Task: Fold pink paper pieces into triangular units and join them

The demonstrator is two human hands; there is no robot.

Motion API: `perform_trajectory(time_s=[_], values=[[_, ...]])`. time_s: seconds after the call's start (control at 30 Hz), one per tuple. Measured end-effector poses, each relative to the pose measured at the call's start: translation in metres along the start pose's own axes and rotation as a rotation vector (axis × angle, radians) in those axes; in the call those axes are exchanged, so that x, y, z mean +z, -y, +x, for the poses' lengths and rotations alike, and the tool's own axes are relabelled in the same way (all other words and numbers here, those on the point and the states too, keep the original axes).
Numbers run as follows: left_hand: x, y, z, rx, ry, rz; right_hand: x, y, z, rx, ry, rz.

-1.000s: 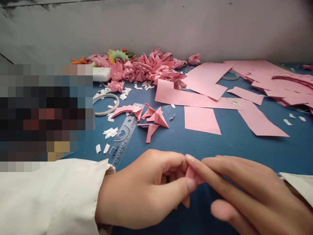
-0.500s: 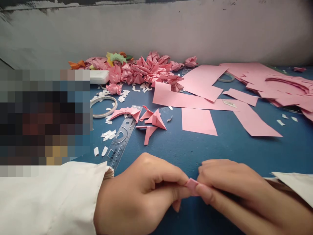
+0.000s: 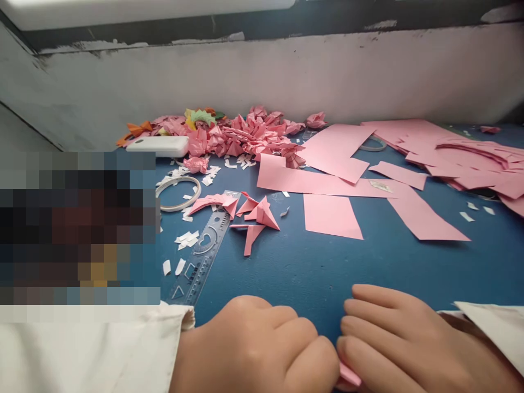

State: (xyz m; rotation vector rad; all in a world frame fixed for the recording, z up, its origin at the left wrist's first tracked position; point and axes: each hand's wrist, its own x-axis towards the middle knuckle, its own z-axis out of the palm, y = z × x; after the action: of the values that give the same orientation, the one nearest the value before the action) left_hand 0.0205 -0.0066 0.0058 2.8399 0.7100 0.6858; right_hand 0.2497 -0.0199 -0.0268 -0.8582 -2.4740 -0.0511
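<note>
Low in the view, my left hand (image 3: pixel 262 346) is closed with its fingers curled, pressed against a small folded piece of pink paper (image 3: pixel 350 376). My right hand (image 3: pixel 405 341) grips the same piece from the other side, fingers bent over it. Most of the paper is hidden behind my fingers; only a narrow pink edge shows between the hands. Beyond my left hand lie several folded pink paper pieces (image 3: pixel 262 213) and a clear plastic ruler (image 3: pixel 208 240) with cut-out shapes.
A heap of crumpled pink paper (image 3: pixel 245 134) lies against the wall, with a white box-like object (image 3: pixel 158 146) beside it. Pink sheets (image 3: pixel 333 215) spread to the right. A tape roll (image 3: pixel 198 194) and white scraps (image 3: pixel 187 240) lie at left. A blurred area covers the far left.
The view has tilted up, so things sit lower in it. My left hand has rolled over, its knuckles now up. The small pink paper has turned and is more hidden.
</note>
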Motion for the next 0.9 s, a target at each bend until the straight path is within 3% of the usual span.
perform_trajectory(time_s=[0.17,0.23,0.27,0.3,0.33,0.43,0.6,0.7,0.9], values=[[0.001,0.003,0.001,0.008,-0.104,0.098,-0.008,-0.003,0.015,-0.171,0.042,-0.037],[-0.002,0.01,0.002,0.07,-0.151,0.156,-0.011,-0.007,0.019,-0.199,-0.002,-0.097],[-0.004,0.016,0.002,0.18,-0.159,0.207,-0.012,-0.011,0.021,-0.191,-0.041,-0.139],[-0.007,0.022,0.003,0.246,-0.278,0.307,-0.012,-0.016,0.022,-0.168,-0.085,-0.189],[-0.01,0.03,0.004,0.253,-0.296,0.417,-0.011,-0.021,0.023,-0.14,-0.114,-0.236],[-0.019,0.053,0.007,0.291,-0.214,0.769,-0.005,-0.04,0.025,-0.006,-0.16,-0.358],[-0.019,0.069,0.009,0.245,-0.182,0.877,0.012,-0.061,0.021,0.242,-0.067,-0.41],[-0.017,0.067,0.009,0.211,-0.176,0.897,0.016,-0.063,0.018,0.272,-0.033,-0.386],[-0.02,0.062,0.011,0.203,-0.154,0.906,0.012,-0.061,0.018,0.259,-0.096,-0.342]])
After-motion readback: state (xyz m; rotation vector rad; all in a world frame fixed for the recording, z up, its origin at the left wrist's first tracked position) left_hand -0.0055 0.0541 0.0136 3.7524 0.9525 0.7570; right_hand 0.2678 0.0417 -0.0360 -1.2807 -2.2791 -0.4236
